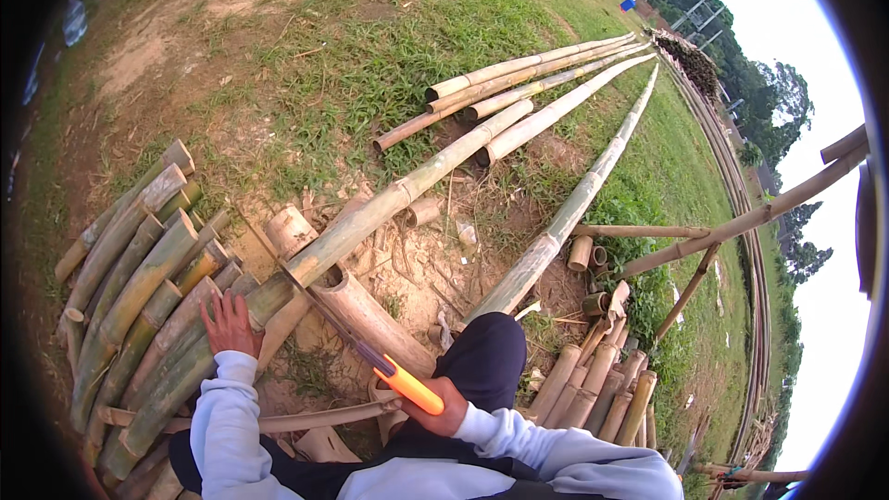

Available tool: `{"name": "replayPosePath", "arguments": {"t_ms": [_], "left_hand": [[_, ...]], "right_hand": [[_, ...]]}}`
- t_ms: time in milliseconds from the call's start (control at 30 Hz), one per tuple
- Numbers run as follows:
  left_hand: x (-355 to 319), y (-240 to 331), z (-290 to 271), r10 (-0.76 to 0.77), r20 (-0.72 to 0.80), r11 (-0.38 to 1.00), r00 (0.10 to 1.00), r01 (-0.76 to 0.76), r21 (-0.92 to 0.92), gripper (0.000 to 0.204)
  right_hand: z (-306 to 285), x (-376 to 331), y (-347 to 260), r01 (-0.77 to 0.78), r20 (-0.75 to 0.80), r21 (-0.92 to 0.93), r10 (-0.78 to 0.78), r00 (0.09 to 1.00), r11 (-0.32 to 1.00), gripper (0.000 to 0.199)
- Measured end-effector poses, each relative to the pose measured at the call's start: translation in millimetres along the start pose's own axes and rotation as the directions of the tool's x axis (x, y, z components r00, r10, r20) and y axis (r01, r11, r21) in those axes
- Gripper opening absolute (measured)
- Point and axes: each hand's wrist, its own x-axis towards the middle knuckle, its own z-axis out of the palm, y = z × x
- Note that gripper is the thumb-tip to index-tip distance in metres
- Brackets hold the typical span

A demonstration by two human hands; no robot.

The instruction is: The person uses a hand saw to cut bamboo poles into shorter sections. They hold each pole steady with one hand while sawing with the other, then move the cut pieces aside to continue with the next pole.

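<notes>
My right hand [447,407] is wrapped around the orange handle of a hand saw [410,383]. The saw's thin, dark blade slants up to the left and crosses a long greenish bamboo pole [370,208] in front of me. How deep the blade sits in the pole cannot be made out. My left hand [231,326] lies flat with fingers spread on the near part of the bamboo, left of the blade. Under the pole, by the blade, stands a thick, pale bamboo piece [366,310] with an open hollow end. A shorter bamboo stump [290,230] is just beyond it.
Cut bamboo lengths [139,287] are piled at left, and more short pieces [602,389] lie at right. Long bamboo poles [546,69] stretch across the grass ahead. Another long pole [565,222] runs past my knee. A bamboo frame [741,222] rises at right.
</notes>
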Motion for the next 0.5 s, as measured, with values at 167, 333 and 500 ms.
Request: {"name": "replayPosePath", "arguments": {"t_ms": [167, 333, 500], "left_hand": [[-0.3, 2.0, -0.4, -0.032, 0.039, 0.999, 0.999, 0.032, -0.001, 0.076], [9.8, 8.5, 3.1, 0.02, 0.041, 1.0, 0.999, -0.019, -0.011, 0.076], [7.6, -0.6, 17.8, 0.05, -0.053, 0.999, 0.997, -0.05, -0.005, 0.08]], "right_hand": [[-20.3, -62.1, -5.8, 0.101, -0.069, -0.101, -0.108, 0.992, 0.99, 0.023], [22.4, 117.5, 21.0, 0.152, -0.007, -0.015, -0.152, 0.988, 0.988, 0.018], [33.7, 71.6, 38.3, 0.238, -0.099, 0.032, -0.234, 0.967, 0.971, 0.018]]}}
